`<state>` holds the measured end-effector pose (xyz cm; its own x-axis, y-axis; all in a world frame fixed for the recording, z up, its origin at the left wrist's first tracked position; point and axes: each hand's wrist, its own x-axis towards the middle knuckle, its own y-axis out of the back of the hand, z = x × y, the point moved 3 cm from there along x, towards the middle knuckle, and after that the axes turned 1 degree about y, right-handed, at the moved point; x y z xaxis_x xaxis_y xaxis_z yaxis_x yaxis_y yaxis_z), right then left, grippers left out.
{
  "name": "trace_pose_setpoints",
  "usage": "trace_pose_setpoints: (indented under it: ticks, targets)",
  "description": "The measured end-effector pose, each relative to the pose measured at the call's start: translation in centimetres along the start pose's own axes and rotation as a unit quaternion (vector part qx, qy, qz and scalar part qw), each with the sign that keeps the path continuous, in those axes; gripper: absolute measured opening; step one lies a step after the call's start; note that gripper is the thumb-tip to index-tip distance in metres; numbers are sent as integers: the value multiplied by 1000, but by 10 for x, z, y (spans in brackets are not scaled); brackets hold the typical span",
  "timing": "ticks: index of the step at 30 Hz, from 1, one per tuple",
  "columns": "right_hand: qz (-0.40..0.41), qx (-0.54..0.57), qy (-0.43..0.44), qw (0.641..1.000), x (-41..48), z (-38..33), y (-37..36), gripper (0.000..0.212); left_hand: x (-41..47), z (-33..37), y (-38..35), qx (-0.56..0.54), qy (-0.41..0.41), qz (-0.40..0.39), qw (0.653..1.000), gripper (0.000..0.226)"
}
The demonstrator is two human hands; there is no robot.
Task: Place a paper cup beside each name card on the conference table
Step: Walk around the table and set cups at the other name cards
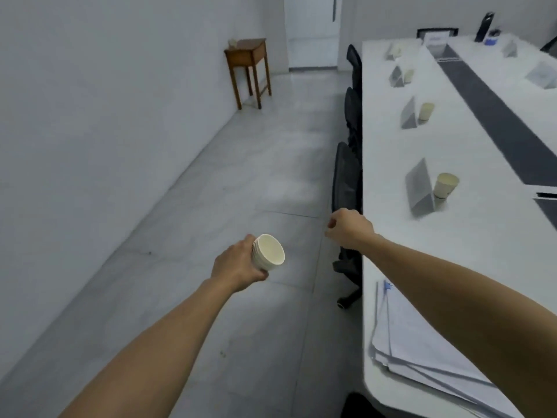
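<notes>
My left hand (pixel 236 263) grips a nested stack of cream paper cups (pixel 269 252), mouth facing right, over the floor left of the table. My right hand (pixel 349 227) hangs at the white conference table's (pixel 470 267) left edge, fingers curled with nothing in them. Along the table's left side stand several clear name cards, each with a paper cup at its right: the nearest name card (pixel 419 190) with a cup (pixel 444 186), a farther card (pixel 409 114) with a cup (pixel 425 111), and a third card (pixel 397 76) with a cup (pixel 409 75).
Black office chairs (pixel 346 182) are tucked along the table's left edge. A pile of white papers (pixel 422 351) lies on the near table corner. A dark strip (pixel 494 116) runs down the table's middle. A brown wooden side table (pixel 248 69) stands against the far wall.
</notes>
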<state>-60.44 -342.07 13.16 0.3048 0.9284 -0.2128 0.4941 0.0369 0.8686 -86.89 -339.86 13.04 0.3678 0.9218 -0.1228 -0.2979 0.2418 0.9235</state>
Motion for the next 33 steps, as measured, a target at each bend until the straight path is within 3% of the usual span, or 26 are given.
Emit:
trace_pose_setpoints:
  ticks: [9, 20, 33]
  targets:
    - [-22, -36, 41, 998, 113, -95, -38, 19, 82, -84, 24, -10, 30, 9, 999, 64]
    - [-9, -26, 11, 1000, 308, -154, -1, 19, 288, -122, 90, -7, 19, 16, 1000, 62]
    - [26, -19, -89, 996, 544, -177, 32, 17, 582, -154, 116, -3, -83, -20, 996, 64]
